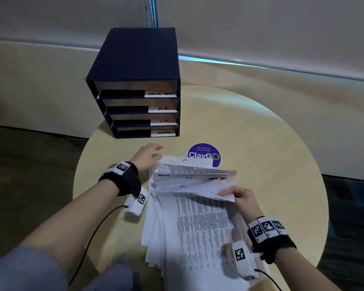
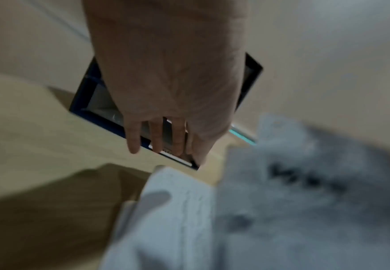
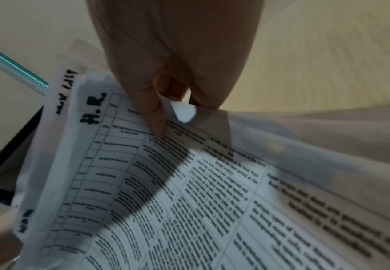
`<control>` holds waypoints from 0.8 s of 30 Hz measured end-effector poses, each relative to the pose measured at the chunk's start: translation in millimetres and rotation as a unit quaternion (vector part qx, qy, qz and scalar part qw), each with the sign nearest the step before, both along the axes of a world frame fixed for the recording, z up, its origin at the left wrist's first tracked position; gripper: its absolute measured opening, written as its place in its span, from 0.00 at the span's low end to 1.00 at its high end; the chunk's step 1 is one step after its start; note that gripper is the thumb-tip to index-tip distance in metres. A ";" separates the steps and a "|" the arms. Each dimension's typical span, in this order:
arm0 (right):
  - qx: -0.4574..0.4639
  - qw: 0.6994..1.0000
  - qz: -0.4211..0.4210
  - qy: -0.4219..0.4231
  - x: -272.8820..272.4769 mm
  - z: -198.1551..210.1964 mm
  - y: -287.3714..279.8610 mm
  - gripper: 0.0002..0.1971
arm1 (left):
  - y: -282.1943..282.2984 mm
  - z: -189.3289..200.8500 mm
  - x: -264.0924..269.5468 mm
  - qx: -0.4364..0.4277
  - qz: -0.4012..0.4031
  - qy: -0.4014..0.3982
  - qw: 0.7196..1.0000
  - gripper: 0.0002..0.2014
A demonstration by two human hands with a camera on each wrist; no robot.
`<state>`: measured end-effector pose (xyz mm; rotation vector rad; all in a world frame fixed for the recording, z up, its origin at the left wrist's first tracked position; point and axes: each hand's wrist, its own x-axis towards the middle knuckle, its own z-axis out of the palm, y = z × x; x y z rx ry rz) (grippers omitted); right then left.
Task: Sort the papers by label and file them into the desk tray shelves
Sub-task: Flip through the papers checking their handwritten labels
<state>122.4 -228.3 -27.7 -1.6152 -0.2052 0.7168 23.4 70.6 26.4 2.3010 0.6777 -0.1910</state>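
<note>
A dark blue desk tray stands at the back of the round table, its shelves labelled TASK LIST, H.R., I.T and ADMIN from top to bottom. A loose stack of printed papers lies in front of me. My right hand pinches the right corner of several lifted sheets. In the right wrist view the thumb and fingers grip a sheet marked H.R.. My left hand hovers with straight fingers by the stack's far left corner and holds nothing; the left wrist view shows the left hand before the tray.
A round purple ClayGo sticker lies on the table behind the papers, partly covered by them. A beige wall runs behind the tray. Dark floor shows past the table edge on the left and right. Cables hang from both wrist cameras.
</note>
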 end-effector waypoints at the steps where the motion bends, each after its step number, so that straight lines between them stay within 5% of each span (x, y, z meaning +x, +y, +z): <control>1: -0.022 1.000 0.016 -0.016 1.6 -3.3 -2.6 0.15 | 1.9 -3.2 2.9 0.067 -0.047 0.046 0.996 0.22; 3: -0.042 0.998 0.032 -0.022 4.3 -5.9 -6.7 0.18 | 2.5 -9.4 7.3 0.147 -0.093 0.090 0.981 0.24; 7: -0.079 0.992 0.060 -0.075 4.9 -6.4 -9.4 0.23 | 2.6 -20.7 6.0 0.213 -0.093 0.014 0.972 0.03; 11: -0.203 0.951 0.058 -0.227 -2.8 4.4 -3.3 0.25 | -2.7 -16.0 -3.1 0.195 -0.102 -0.024 0.975 0.07; 15: -0.152 0.966 0.062 -0.202 -4.5 11.7 -3.0 0.11 | -7.9 -8.9 -19.9 0.049 -0.071 -0.098 0.991 0.06; 19: -0.064 0.991 0.039 -0.111 -0.2 -1.0 -6.1 0.26 | -18.3 -4.3 -41.3 -0.127 -0.058 -0.117 0.983 0.07; 24: -0.040 0.995 0.016 -0.093 0.3 -4.2 2.8 0.25 | -20.9 -7.3 -58.2 -0.234 -0.074 -0.088 0.965 0.07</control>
